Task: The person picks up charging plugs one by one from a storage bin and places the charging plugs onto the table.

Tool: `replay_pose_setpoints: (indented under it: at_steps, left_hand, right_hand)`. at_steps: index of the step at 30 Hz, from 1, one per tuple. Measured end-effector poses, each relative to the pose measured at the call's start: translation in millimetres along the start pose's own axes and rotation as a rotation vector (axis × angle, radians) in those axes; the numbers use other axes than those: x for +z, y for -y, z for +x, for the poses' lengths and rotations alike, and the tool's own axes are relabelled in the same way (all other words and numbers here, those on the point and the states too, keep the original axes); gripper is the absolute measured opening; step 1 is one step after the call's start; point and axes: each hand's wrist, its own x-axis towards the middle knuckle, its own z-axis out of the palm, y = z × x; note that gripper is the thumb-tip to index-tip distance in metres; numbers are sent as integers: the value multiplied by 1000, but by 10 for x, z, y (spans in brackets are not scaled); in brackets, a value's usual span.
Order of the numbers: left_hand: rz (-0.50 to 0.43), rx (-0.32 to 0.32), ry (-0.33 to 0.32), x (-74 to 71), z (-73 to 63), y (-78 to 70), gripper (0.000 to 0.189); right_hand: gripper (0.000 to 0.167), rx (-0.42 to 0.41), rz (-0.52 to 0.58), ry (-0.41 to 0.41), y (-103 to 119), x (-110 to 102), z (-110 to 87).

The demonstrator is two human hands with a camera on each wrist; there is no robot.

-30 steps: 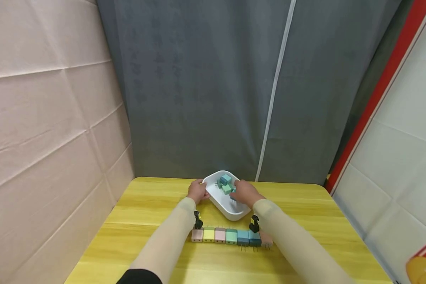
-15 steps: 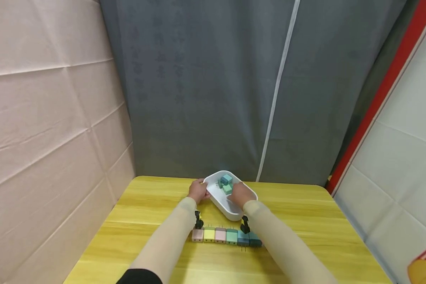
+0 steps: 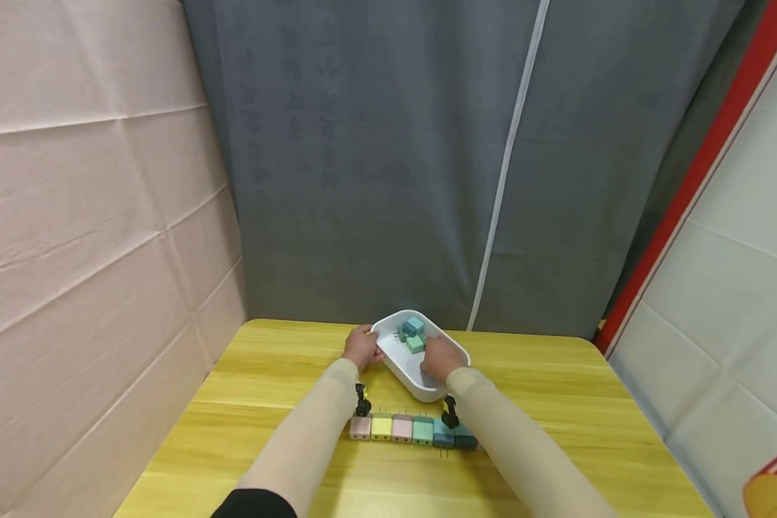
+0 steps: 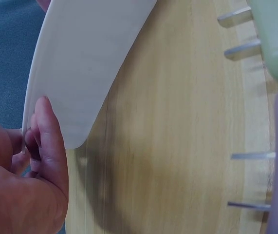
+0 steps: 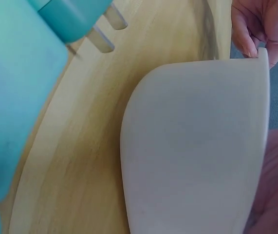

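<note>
My left hand [image 3: 360,347] pinches the near-left rim of a white tray [image 3: 404,367], thumb on one side and fingers on the other. In the left wrist view, that hand [image 4: 29,180] grips the tray's edge [image 4: 87,63]. My right hand [image 3: 442,358] reaches down inside the tray. Its fingertips are hidden, so what they hold cannot be seen. Beside it in the tray lie a light green charger plug [image 3: 416,344] and a blue charger plug [image 3: 414,326], with another greenish one partly covered. The tray wall [image 5: 192,146] hides most of the right hand in the right wrist view.
Nearer me on the wooden table [image 3: 265,403] stands a row of two-pronged charger plugs, including a yellow plug [image 3: 381,429], a pink plug [image 3: 402,429] and a green plug [image 3: 422,430]. My right sleeve covers the row's right end. A grey curtain [image 3: 362,180] hangs behind.
My right hand has moved slightly left and deeper into the tray, covering a blue plug seen near its fingers earlier. The left hand keeps its grip on the rim.
</note>
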Motion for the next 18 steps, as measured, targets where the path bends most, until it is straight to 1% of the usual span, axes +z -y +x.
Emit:
replay_pose_setpoints:
  at_steps: [6,9,13,15,18]
  left_hand:
    - [9,-4,-5,4,-25,-21,44]
    - [5,-4,-5,3,-22,-26,44]
    - [0,-8,-3,2,-2,-13,44]
    - [-1,-13,-1,1,7,-7,44]
    - [-2,-16,4,0,13,-8,44]
  right_hand:
    - [21,-28,-15,22,-35,21,31]
    - [20,-56,-19,15,-70,58,70]
    - [20,-79,9,28,-89,48,49]
    - [24,-73,26,54,-77,10,8]
    - [33,-82,42,67,-62,-42,-55]
